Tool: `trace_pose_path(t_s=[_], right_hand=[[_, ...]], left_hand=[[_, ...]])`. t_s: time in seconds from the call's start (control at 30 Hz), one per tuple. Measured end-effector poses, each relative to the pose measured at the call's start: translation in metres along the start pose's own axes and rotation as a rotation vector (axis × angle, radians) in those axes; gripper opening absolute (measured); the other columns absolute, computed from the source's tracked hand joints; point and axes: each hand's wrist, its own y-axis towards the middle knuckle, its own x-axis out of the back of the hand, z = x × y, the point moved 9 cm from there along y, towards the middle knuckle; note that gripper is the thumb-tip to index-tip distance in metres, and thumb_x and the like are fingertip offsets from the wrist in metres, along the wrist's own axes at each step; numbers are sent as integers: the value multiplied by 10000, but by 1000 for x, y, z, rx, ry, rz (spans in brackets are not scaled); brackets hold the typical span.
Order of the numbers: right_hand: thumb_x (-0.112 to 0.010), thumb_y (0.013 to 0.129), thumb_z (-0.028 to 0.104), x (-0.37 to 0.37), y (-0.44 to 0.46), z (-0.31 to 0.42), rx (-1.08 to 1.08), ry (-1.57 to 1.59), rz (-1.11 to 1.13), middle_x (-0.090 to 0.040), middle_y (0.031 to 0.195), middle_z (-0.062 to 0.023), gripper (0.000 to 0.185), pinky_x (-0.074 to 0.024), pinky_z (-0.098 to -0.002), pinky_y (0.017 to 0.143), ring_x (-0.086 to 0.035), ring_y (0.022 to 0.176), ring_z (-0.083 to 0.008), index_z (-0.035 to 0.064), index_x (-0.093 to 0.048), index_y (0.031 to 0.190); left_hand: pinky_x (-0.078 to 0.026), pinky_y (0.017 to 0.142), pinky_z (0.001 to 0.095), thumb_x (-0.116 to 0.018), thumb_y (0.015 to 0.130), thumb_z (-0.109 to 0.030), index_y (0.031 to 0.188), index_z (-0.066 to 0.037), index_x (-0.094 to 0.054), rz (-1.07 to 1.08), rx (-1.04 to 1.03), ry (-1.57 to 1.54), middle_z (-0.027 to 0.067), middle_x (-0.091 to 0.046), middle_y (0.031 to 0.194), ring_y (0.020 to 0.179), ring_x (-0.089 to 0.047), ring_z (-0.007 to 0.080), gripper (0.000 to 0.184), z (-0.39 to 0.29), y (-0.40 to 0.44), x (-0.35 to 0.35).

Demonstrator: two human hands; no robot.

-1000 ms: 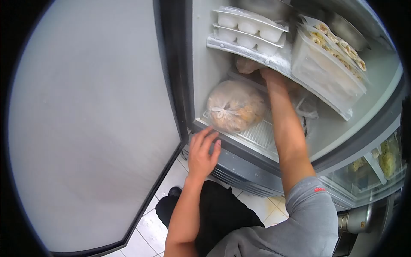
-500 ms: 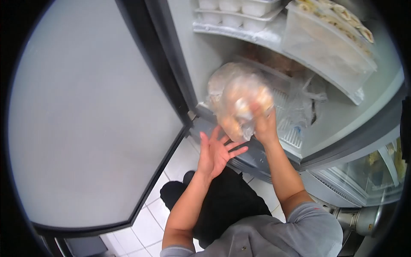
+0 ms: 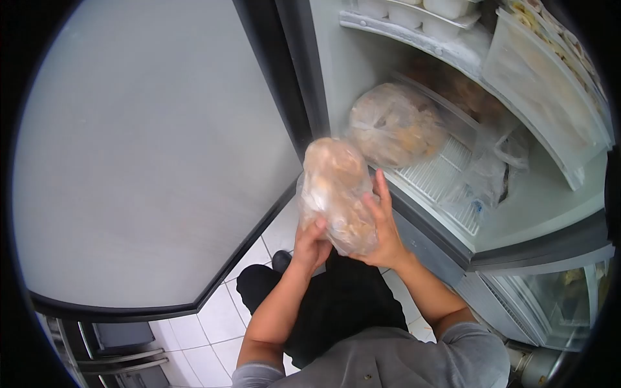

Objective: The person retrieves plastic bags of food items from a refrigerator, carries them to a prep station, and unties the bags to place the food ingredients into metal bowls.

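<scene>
A clear plastic bag of pale orange food pieces (image 3: 337,194) is between my two hands, just outside the open fridge or freezer. My left hand (image 3: 312,246) grips its lower left side, thumb on the front. On the right side, my right hand (image 3: 387,229) supports it with fingers reaching upward along the plastic. What the food is I cannot make out. Behind it, a second bag of similar food (image 3: 396,126) sits on the wire rack (image 3: 433,171) inside the cabinet.
The cabinet door (image 3: 155,155) stands open at left. Crumpled plastic bags (image 3: 488,174) lie on the rack's right. Above are a frosted shelf (image 3: 414,42) with white trays (image 3: 446,8) and a clear bin of food (image 3: 543,71). A glass-fronted unit (image 3: 563,297) stands at right.
The bag has come out of the cabinet, toward my body and left. My left hand, spread open before, now holds it too. The second bag shows more fully.
</scene>
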Motion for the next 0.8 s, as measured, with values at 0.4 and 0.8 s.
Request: trace_pose_path(t_s=[0.4,0.8], right_hand=[[-662,871,571,-117,-91,-127,-802,742,-171,-233,1543,-185,1092,-150,-424,1208,-186,1467,-294,64,1,1575],[-600,1001,411,-106,-34,-133,-740,555,-153,-441,1300,-136,624,-356,-364,1081,-416,1270,-212,73,-270,1408]], left_hand=[[-355,1133,440,-803,808,-412,1587,-81,-129,-159,-316,449,188,-345,1517,1359,-428,317,1082,-23,-7,50],[-319,1159,437,-818,834,-224,1535,17,-259,-294,-333,708,216,-347,1526,1411,-368,335,929,-37,18,42]])
